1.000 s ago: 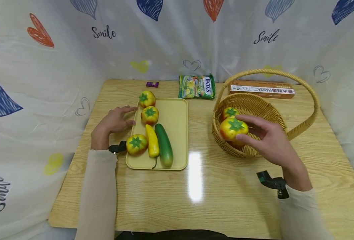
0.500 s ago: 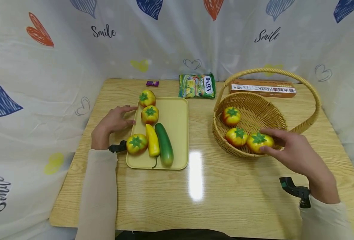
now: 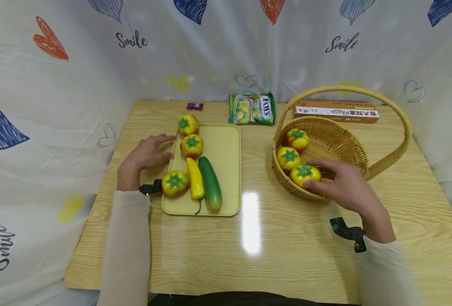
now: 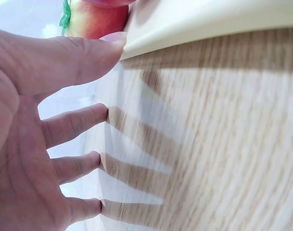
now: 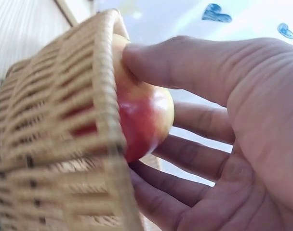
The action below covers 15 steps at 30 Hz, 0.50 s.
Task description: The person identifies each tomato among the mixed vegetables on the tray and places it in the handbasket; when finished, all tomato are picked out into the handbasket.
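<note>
Inside the wicker basket (image 3: 348, 144), my right hand (image 3: 340, 180) grips a yellow-orange persimmon (image 3: 304, 175) with a green star-shaped top, thumb on the near side and fingers round the far side. Two more persimmons lie beside it along the basket's left wall. The right wrist view shows that persimmon's red side (image 5: 144, 115) just past the woven rim. My left hand (image 3: 145, 154) rests at the left edge of the yellow tray (image 3: 227, 170), holding nothing. Its fingertips (image 4: 100, 113) touch the wooden table and its thumb lies at the tray rim.
On the tray lie persimmons (image 3: 175, 183), a yellow chili pepper (image 3: 195, 178) and a green cucumber (image 3: 210, 185). Behind are a small purple wrapped candy (image 3: 194, 106), a green Fox's candy bag (image 3: 251, 109) and a brown pasta box (image 3: 336, 112). The basket's tall handle (image 3: 403, 127) arches over its opening.
My right hand first set the persimmon down at the basket's front right, then shifted left with it. The neighbouring persimmon moved left and back against the wall. My left hand stays put.
</note>
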Available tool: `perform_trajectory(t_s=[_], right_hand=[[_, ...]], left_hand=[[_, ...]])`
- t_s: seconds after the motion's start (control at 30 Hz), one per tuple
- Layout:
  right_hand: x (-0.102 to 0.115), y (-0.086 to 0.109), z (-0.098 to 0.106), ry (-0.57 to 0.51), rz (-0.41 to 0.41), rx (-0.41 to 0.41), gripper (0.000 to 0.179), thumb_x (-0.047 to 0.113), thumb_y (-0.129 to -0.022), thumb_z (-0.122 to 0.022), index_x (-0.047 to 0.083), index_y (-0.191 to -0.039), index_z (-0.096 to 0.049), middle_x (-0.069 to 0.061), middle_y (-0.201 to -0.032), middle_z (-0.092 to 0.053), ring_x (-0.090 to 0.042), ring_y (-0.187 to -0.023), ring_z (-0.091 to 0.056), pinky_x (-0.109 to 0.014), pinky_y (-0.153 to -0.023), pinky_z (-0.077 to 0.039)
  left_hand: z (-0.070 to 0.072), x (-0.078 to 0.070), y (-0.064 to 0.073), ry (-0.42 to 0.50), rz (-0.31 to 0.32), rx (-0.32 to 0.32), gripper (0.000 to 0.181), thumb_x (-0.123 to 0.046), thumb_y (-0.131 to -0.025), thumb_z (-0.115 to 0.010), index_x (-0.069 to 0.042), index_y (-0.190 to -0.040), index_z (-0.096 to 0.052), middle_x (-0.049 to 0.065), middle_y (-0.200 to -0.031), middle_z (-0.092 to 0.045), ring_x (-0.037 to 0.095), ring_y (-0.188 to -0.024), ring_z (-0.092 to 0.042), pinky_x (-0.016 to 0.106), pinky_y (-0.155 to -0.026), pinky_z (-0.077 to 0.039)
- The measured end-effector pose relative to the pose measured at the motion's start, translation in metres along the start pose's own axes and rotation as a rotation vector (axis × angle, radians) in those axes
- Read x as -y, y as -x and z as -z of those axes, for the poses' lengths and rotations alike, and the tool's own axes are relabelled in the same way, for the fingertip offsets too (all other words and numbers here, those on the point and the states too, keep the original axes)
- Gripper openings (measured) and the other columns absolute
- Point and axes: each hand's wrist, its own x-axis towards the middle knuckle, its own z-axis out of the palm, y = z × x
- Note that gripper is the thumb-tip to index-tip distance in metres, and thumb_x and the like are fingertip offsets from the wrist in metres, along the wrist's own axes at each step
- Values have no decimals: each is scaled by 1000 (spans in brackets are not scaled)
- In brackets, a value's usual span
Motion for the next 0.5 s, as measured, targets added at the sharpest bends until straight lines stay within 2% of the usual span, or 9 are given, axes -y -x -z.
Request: perform_trajectory(t_s=[0.13, 0.3, 0.4, 0.5], right_hand=[[1, -9, -7, -4, -1, -6, 51, 44, -84, -80, 27, -131, -67, -5, -127, -69, -25, -112, -69, -39, -90, -56], [-1, -11, -8, -27, -4, 14, 59, 42, -87, -78, 18, -139, -61, -12, -137, -64, -36, -121, -64, -55, -98, -52], [0, -10, -5, -37, -1, 8, 61, 40, -89, -76, 16, -142, -58, -14, -143, -59, -40, -125, -60, -59, -100, -49], [0, -9, -3, -48, 6, -19, 60, 40, -90, -75, 17, -142, -58, -11, -143, -60, -38, -124, -61, -55, -101, -49]], left_hand=[[1, -1, 1, 5, 10, 4, 65, -30, -96, -67, -24, -155, -41, 18, -164, -27, 52, -149, -18, 70, -117, -18], [1, -2, 2, 14, 17, 6, 65, -29, -96, -68, -24, -155, -41, 18, -164, -27, 53, -149, -15, 71, -117, -16], [1, -2, 1, 12, 16, 1, 65, -30, -95, -68, -24, -155, -42, 18, -164, -27, 53, -149, -16, 70, -118, -16], [0, -1, 1, 12, 11, -5, 64, -30, -95, -68, -24, -154, -42, 19, -164, -28, 53, -149, -17, 70, -117, -17]])
